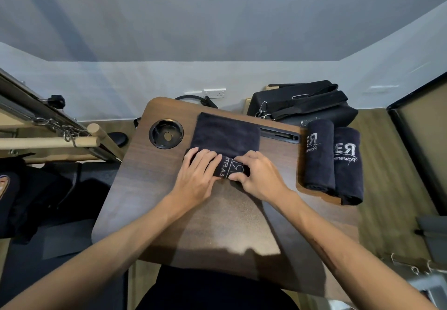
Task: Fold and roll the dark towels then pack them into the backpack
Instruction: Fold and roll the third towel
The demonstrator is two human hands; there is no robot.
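Head view. A dark wood-grain tray table (pixel 145 203) with rounded corners stands before a pale grey wall bearing a white socket (pixel 214 93); the floor is wood-toned. A round black cup recess (pixel 166 133) sits at the table's far left, and a black slot (pixel 279 135) runs along its far edge. The dark towel (pixel 226 135) lies flat mid-table, its near end rolled, white lettering showing but unreadable. The left hand (pixel 197 176) and right hand (pixel 256 176) both curl their fingers over the rolled end, gripping it side by side. 2 rolled towels (pixel 333 162) lie touching each other at the table's right edge, their printed logos partly legible. Behind them rests the black backpack (pixel 302 104), straps uppermost; whether it is open cannot be told. Wooden bars and metal clips at left are cut off by the frame.
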